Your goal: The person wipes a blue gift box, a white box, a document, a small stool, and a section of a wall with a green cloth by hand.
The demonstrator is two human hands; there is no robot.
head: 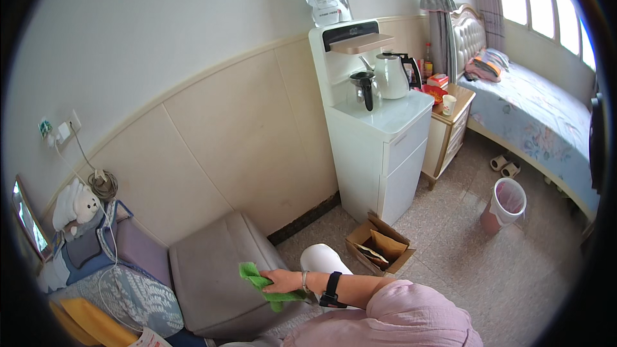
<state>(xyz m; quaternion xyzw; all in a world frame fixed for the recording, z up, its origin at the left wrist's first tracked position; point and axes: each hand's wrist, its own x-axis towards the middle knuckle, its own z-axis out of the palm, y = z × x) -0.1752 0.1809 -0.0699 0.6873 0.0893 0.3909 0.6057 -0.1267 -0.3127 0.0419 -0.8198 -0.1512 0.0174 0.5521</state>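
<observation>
My right hand (282, 281) grips a green cloth (250, 272), which bunches under the fingers and hangs out on both sides. Hand and cloth are at the near right edge of a grey upholstered seat block (221, 270); how firmly the cloth presses on it I cannot tell. A bracelet circles the wrist, and a black strap with a small device (331, 291) is on the forearm. Just beyond the arm shows my white-clad knee (323, 255). My left hand is out of view.
An open cardboard box (364, 241) holding packets stands by the white tea cabinet (359, 173), which carries a kettle (391, 77) and a glass pot (359, 99). Right of it are a nightstand (446, 142), a pink bin (496, 217) and a bed (540, 101). A white cable (114, 246) crosses the cushions.
</observation>
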